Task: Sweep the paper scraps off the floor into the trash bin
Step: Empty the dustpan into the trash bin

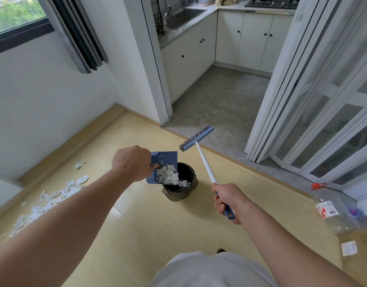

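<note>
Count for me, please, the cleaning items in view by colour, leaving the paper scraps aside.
Blue: 2, the dustpan and the broom
Black: 1, the trash bin
Total: 3

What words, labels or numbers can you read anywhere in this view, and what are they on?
No text can be read in this view.
Bottle label, on the floor at right: red mark and barcode, print too blurred to read.
Purple print beside it: blurred, unreadable.
White sticker at lower right: print too small to read.
</note>
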